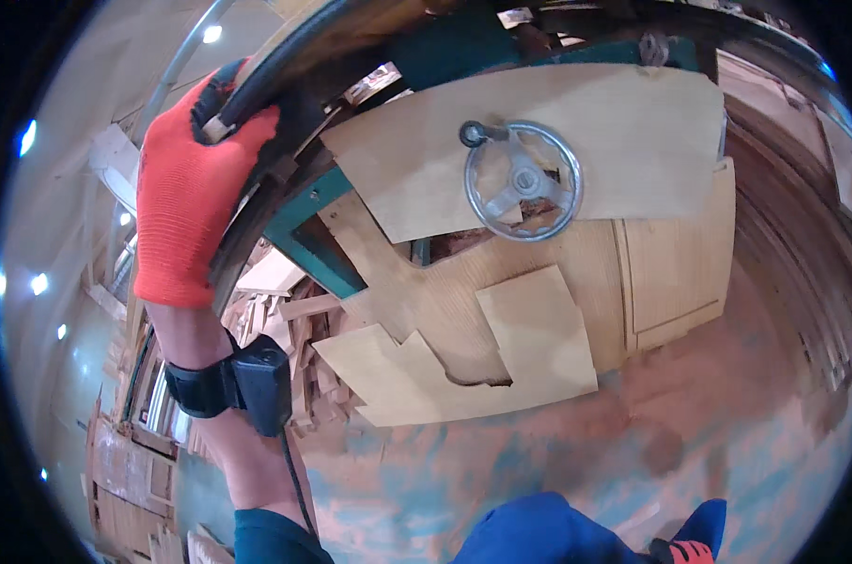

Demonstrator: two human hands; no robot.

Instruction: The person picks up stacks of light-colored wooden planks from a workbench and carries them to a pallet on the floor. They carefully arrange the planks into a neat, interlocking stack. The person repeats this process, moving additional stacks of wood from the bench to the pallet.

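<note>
My left hand (186,188), in a red knit glove with black on the fingers, is at the upper left. Its fingers and thumb close around the end of a dark bar (280,61) along the machine's edge. A black device is strapped to that wrist. To the right of this hand, a metal handwheel (576,183) with a dark knob stands in front of a pale wooden panel (651,141). Red and black, apparently gloved fingers of my right hand (692,552) show at the lower edge, beside blue trousers. Most of that hand is cut off; its grip does not show.
Cut wooden boards (548,329) with notches lean below the handwheel, near a green machine frame (336,268). A heap of wood offcuts (313,357) lies to their left. Long stacked boards (783,235) line the right side. The dusty floor (539,451) has worn blue-green patches.
</note>
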